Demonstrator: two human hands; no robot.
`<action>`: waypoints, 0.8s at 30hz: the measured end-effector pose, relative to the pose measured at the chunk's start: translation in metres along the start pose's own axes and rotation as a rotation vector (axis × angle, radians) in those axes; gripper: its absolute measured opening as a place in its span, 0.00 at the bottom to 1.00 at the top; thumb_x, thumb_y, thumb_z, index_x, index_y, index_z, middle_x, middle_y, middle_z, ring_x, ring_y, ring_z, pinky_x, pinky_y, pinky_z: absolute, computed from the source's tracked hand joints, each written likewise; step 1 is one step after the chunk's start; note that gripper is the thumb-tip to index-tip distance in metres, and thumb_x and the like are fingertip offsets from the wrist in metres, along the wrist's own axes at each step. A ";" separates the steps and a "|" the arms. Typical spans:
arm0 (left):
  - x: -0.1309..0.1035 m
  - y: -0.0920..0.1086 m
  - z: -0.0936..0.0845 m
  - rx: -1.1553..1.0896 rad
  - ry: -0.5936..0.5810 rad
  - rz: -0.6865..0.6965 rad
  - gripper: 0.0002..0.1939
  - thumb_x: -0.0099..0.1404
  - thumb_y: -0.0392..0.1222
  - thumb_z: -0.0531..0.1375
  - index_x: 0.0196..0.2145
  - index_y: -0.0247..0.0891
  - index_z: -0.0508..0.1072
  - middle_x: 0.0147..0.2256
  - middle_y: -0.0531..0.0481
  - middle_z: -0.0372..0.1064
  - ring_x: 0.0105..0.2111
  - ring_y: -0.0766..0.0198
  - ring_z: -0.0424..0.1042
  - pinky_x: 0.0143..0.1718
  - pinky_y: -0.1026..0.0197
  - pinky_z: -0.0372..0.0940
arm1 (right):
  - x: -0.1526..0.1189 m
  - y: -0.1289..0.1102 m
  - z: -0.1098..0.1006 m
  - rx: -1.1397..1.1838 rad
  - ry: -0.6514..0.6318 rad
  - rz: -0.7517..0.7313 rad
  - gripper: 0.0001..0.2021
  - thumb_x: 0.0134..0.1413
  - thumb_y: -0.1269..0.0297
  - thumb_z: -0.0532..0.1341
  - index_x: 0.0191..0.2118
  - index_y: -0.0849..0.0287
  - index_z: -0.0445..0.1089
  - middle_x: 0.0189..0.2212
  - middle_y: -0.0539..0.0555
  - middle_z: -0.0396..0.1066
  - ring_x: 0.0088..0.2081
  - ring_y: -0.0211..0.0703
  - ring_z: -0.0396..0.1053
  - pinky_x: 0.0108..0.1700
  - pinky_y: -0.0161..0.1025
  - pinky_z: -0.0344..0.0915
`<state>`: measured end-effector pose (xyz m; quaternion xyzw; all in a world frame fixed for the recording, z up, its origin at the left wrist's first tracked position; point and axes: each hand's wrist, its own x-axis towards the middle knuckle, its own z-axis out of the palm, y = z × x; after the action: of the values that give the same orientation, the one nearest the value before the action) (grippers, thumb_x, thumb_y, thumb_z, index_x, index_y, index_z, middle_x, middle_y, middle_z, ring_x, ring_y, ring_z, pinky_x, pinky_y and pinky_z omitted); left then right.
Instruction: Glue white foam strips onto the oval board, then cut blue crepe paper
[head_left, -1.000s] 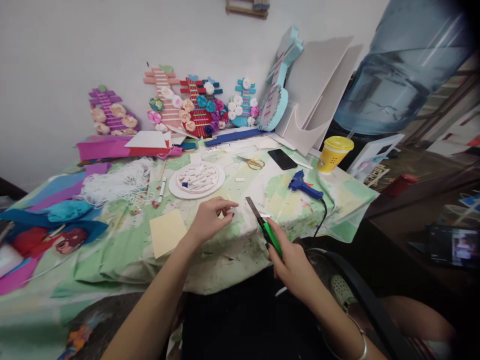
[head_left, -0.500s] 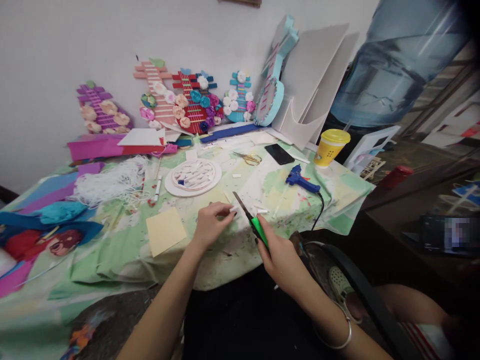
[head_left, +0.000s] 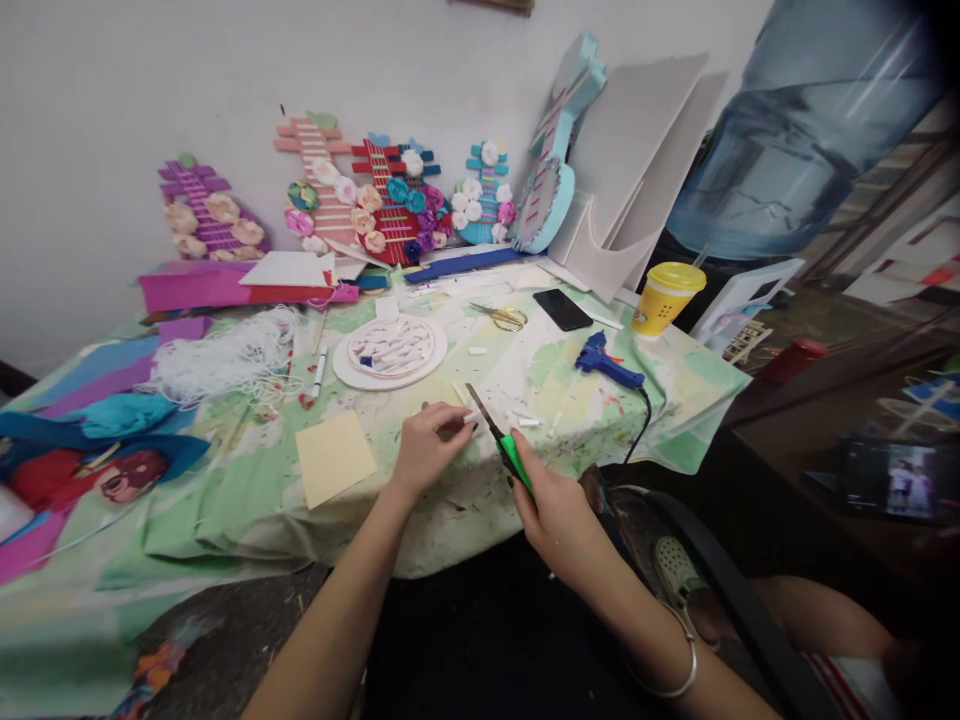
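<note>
My left hand [head_left: 433,447] pinches a small white piece [head_left: 470,417] between thumb and fingertips, over the front edge of the table. Just to its right, my right hand [head_left: 546,500] is wrapped round the green handle of a knife [head_left: 516,462], whose dark blade points up and left, close to the white piece. Short white pieces [head_left: 524,421] lie on the cloth beyond the blade. Behind my left hand is a round white plate [head_left: 346,372] with many rolled white pieces on it. A pale yellow square of paper [head_left: 335,458] lies to the left.
A blue glue gun [head_left: 607,362], a black phone [head_left: 562,309], gold scissors [head_left: 503,317] and a yellow cup [head_left: 666,300] stand or lie at the right. White string [head_left: 225,355] is heaped at the left. Flower-decorated instrument shapes [head_left: 386,205] lean on the wall. A person's leg [head_left: 817,615] shows lower right.
The view has shifted slightly. Both hands keep nearly the same pose, with the white piece and the knife still held.
</note>
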<state>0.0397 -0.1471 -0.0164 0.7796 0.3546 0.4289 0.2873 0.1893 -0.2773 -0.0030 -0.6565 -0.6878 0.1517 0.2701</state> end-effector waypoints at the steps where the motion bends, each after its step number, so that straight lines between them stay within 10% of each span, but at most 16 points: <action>1: 0.000 0.000 0.000 0.001 -0.002 -0.001 0.06 0.57 0.39 0.60 0.32 0.36 0.75 0.30 0.48 0.72 0.29 0.66 0.70 0.33 0.64 0.67 | 0.000 0.000 0.001 0.001 0.000 -0.002 0.27 0.59 0.68 0.46 0.64 0.65 0.43 0.38 0.64 0.72 0.38 0.50 0.71 0.40 0.43 0.65; 24: 0.000 0.004 -0.002 0.057 0.014 0.041 0.07 0.58 0.39 0.59 0.31 0.36 0.76 0.28 0.47 0.73 0.27 0.66 0.70 0.32 0.64 0.66 | -0.003 0.003 0.008 -0.155 0.003 -0.023 0.28 0.60 0.69 0.45 0.65 0.65 0.41 0.33 0.62 0.72 0.33 0.48 0.71 0.35 0.41 0.65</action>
<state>0.0395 -0.1486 -0.0128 0.7914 0.3526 0.4301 0.2537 0.1869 -0.2792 -0.0120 -0.6678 -0.7044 0.0940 0.2213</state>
